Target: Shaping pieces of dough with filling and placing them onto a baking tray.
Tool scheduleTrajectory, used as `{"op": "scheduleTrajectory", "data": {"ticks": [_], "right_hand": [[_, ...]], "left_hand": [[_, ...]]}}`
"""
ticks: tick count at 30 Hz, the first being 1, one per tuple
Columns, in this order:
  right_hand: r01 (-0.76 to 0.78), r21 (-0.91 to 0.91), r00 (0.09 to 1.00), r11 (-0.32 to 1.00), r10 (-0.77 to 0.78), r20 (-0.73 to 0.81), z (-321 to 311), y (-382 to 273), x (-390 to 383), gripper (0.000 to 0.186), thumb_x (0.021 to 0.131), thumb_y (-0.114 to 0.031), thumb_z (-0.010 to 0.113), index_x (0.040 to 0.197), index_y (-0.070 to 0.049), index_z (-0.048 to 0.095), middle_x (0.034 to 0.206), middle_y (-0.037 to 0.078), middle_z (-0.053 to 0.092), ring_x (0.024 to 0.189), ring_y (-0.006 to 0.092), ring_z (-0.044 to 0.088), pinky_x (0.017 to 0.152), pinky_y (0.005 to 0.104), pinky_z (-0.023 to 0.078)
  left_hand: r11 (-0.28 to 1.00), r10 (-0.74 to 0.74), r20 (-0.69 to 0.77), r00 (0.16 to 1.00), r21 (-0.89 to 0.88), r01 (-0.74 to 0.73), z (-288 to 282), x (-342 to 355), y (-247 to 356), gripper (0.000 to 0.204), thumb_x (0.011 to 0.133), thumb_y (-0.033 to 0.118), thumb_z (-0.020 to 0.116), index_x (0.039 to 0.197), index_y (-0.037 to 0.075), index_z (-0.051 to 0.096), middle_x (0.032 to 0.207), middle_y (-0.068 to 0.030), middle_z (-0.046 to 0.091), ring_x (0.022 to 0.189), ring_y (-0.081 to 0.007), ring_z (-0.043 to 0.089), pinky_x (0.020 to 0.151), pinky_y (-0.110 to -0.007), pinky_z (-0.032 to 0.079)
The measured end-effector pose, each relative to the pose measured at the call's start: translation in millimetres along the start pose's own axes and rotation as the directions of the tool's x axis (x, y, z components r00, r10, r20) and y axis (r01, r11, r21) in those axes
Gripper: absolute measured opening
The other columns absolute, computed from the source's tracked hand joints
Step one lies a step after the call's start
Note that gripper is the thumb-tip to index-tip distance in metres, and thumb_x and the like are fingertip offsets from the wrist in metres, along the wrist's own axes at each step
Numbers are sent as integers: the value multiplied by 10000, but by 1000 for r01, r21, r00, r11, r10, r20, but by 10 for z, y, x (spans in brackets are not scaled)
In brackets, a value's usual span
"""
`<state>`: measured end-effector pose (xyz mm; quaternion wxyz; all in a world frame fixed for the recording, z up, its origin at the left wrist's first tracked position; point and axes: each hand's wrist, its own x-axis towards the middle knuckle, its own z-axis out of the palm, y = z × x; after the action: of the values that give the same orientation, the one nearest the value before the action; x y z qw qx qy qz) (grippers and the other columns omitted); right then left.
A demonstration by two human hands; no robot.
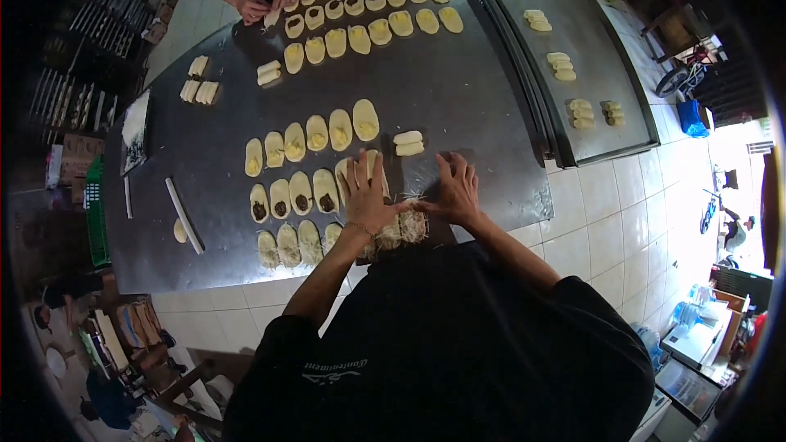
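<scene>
A pale, oval dough piece topped with thin, cream-coloured shreds [414, 227] lies at the near edge of a dark, smooth surface [467, 86], toward its near right corner. It is the last in a row of shred-topped ovals along that edge.

The person's left hand [368, 199] and right hand [460, 196] come in over this end of the row. Both have their fingers spread and raised, with the thumbs stretched inward until they nearly meet at the far end of the piece. Neither hand is wrapped around anything; whether the thumbs are pressing the dough, I cannot tell.

Beyond the row, further from the near edge, lie pale ovals with dark brown filling [281, 196], then others with soft yellow filling [317, 134]. The left hand's fingers cover part of the brown-filled row. Just beyond the hands sits a white dough roll in two side-by-side lengths [408, 143].

Good handling here probably means light, even pressure from both thumbs, keeping the loose shreds over the dough rather than scattered, the dough's width even, and the left fingers lifted clear of the neighbouring ovals.
</scene>
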<state>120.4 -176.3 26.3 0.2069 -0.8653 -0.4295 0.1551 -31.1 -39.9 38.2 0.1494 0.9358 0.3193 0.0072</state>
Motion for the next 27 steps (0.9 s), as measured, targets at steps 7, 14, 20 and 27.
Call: {"op": "scheduleTrajectory", "data": {"ticks": [7,14,20,27], "right_hand": [[-167,35,985,985,168,-38,92,-248,230,1002,515,-359,840,1355,-137,340,1325,249,293,1210,447,301,992,519,285],[-61,237,980,970,103,-170,301,-10,218,646,658,-232,758,1216,-81,469,1148,244,513,1019,419,509,851,476,435],[336,226,941,914,-335,-43,329,-24,-971,202,754,-109,645,952,-76,627,914,121,617,915,331,574,794,461,460],[514,57,819,856,-471,-327,414,-171,-931,152,778,-113,612,921,-63,595,899,111,614,893,336,553,789,441,459]], "left_hand": [[983,-184,46,982,28,183,55,337,-17,1159,586,410,855,1465,170,139,1521,-167,56,1394,-444,41,1101,-629,66],[993,-87,-173,981,-92,72,361,-48,-12,483,721,258,772,1123,148,525,1291,-118,389,1221,-389,334,1089,-604,168],[896,347,-307,886,-171,-410,386,-1080,16,204,739,204,698,924,123,668,1079,-49,548,1106,-279,467,1101,-616,130],[905,359,-266,895,-137,-404,471,-884,66,159,814,155,626,955,81,630,1045,-48,552,1075,-269,476,1085,-632,130]]}}
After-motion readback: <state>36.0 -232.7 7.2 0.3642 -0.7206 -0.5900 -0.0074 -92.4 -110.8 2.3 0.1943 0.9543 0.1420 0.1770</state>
